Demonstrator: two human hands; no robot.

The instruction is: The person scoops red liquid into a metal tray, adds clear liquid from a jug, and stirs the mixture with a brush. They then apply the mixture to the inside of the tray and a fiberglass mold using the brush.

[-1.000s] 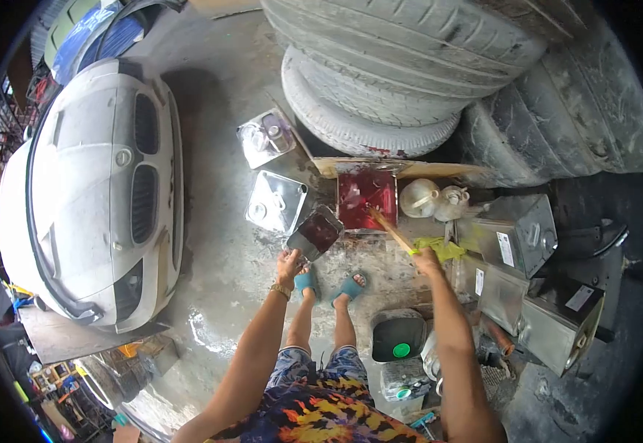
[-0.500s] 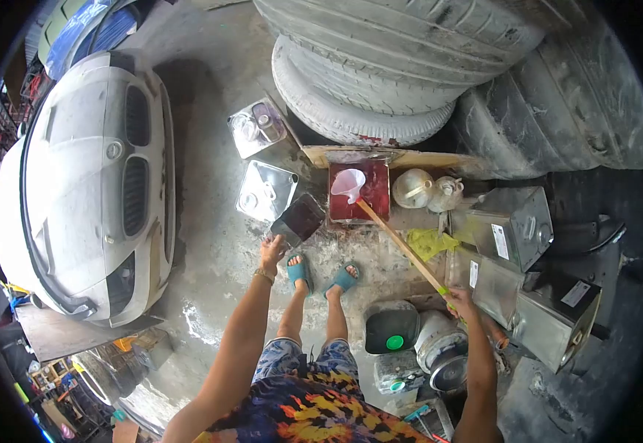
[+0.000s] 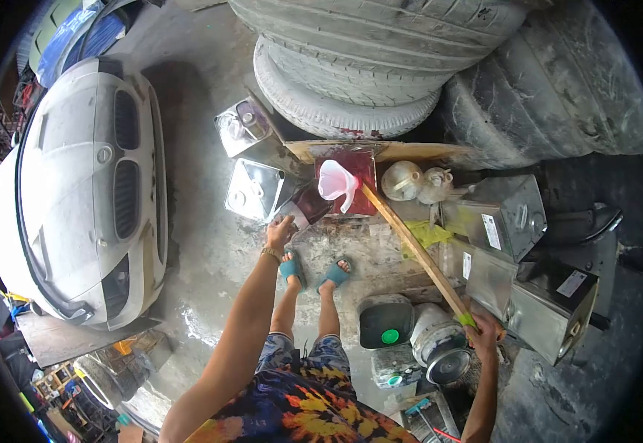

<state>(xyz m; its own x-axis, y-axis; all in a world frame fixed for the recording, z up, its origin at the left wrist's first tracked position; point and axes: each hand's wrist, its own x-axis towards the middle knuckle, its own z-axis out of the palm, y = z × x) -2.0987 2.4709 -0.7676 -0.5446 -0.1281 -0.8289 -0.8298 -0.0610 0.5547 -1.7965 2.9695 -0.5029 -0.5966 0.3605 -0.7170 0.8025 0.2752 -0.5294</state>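
Note:
My left hand [image 3: 282,232] grips the near edge of a dark, square open container [image 3: 305,209], which is tilted toward the red tin. Wrapped round the green-marked end of a long wooden handle [image 3: 421,255] is my right hand [image 3: 486,331]. A pink-white scoop with a spout [image 3: 338,184] sits at the handle's far end, over the red-stained square tin [image 3: 365,171]. The scoop hides part of the tin and lies close to the dark container's far rim. Whether liquid is in the scoop I cannot tell.
Two metal tins [image 3: 253,190] stand left of the red tin, below stacked tyres [image 3: 351,117]. To the right are pale jugs [image 3: 402,181], a yellow-green cloth [image 3: 426,236] and metal cans [image 3: 502,214]. A black container [image 3: 385,322] stands near my feet. A car [image 3: 78,192] is at left.
The scoop has lifted and turned, showing more of its side. My right hand has moved back and right along with the handle. The dark container has tilted and shifted closer to the red tin.

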